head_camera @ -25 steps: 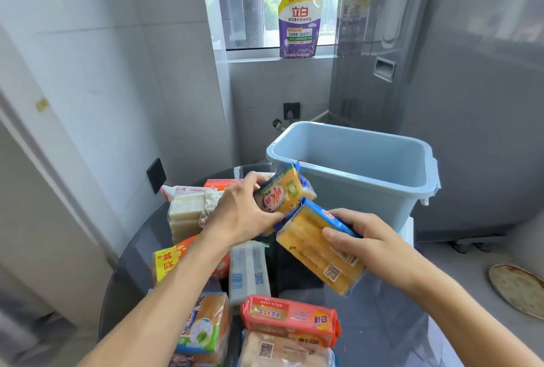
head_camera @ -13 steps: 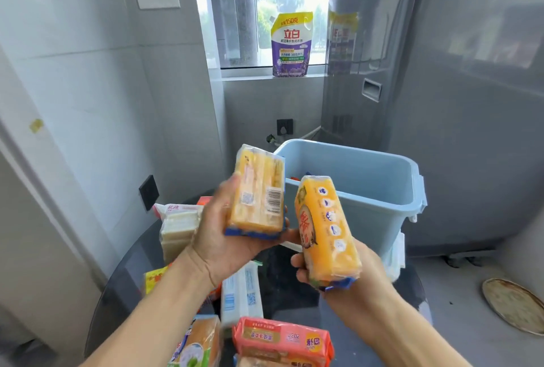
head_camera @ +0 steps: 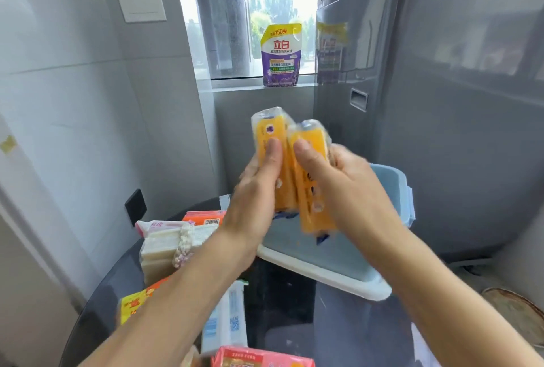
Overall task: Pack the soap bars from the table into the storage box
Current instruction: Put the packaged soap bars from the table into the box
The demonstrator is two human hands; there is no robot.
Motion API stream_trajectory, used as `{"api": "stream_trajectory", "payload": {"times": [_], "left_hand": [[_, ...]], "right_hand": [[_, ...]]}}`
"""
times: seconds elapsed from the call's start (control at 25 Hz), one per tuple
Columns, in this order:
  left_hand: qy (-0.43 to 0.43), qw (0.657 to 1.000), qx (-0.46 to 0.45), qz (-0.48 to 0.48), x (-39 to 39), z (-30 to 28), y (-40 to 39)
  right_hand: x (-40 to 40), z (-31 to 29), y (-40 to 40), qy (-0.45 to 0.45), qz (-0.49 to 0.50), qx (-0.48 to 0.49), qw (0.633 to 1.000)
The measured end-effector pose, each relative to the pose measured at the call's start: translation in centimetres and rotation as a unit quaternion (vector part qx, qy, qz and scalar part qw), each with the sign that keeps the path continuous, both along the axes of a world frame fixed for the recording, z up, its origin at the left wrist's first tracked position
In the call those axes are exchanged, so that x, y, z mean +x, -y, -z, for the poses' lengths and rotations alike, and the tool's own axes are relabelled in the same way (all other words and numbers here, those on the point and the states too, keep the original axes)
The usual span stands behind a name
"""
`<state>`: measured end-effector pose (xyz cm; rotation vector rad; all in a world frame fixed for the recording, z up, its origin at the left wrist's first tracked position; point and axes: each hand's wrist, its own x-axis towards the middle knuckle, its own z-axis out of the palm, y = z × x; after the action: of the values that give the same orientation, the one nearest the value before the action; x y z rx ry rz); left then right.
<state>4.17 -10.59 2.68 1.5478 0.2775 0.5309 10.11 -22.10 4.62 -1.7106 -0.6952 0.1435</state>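
Note:
Each of my hands grips one yellow wrapped soap pack, held upright side by side above the light blue storage box (head_camera: 394, 190). My left hand (head_camera: 253, 198) holds the left soap pack (head_camera: 272, 128). My right hand (head_camera: 344, 187) holds the right soap pack (head_camera: 312, 198), which touches the other. My hands hide most of the box; its near wall (head_camera: 318, 251) and right rim show. More soap stays on the dark round table (head_camera: 279, 302): white bars (head_camera: 164, 246), an orange pack (head_camera: 203, 216), a yellow-orange pack (head_camera: 135, 305), a white-blue pack (head_camera: 226, 322) and a pink pack (head_camera: 259, 360).
A grey washing machine (head_camera: 441, 101) stands right behind the box. On the window sill a purple detergent pouch (head_camera: 281, 54) stands. Tiled walls close in the left side, with a black socket (head_camera: 136, 207). A round woven mat (head_camera: 518, 316) lies on the floor at right.
Both hands lifted the two yellow packs off the table, raised them higher and brought them together upright over the box. The view tilted upward.

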Motion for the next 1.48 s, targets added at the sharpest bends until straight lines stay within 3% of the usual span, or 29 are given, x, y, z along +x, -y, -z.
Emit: {"api": "stream_trajectory", "payload": {"times": [0.12, 0.24, 0.36, 0.52, 0.64, 0.88, 1.08, 1.2, 1.48], "left_hand": [[-0.055, 0.996, 0.068, -0.014, 5.4, -1.7, -1.9], [-0.118, 0.990, 0.079, -0.023, 10.8, -0.9, -4.1], [-0.187, 0.978, 0.090, 0.022, 12.8, 1.7, -4.8], [-0.276, 0.951, 0.067, 0.119, 13.9, 2.9, -5.9], [-0.319, 0.935, 0.077, 0.135, 14.7, 3.2, -6.7], [-0.407, 0.873, 0.238, 0.124, 16.1, 4.4, -6.7], [-0.405, 0.845, 0.335, 0.094, 16.5, 5.2, -7.1], [-0.405, 0.811, 0.416, 0.071, 16.4, 5.2, -7.0], [-0.416, 0.782, 0.455, 0.092, 15.4, 5.1, -6.2]], "right_hand": [[5.2, -1.0, -1.9, -0.024, 0.075, 0.000, 0.997], [10.7, 0.5, -3.6, -0.063, 0.108, -0.037, 0.991], [13.5, 3.7, -3.8, -0.147, 0.103, -0.103, 0.978], [14.6, 6.7, -3.6, -0.181, 0.113, -0.114, 0.970], [15.0, 7.0, -3.6, -0.199, 0.094, -0.146, 0.965], [14.8, 7.4, -4.4, -0.129, 0.049, -0.341, 0.930], [14.8, 7.1, -4.6, -0.094, 0.031, -0.418, 0.903], [14.8, 6.9, -4.4, -0.053, 0.016, -0.477, 0.877], [13.7, 6.4, -4.4, 0.018, -0.046, -0.577, 0.815]]}}
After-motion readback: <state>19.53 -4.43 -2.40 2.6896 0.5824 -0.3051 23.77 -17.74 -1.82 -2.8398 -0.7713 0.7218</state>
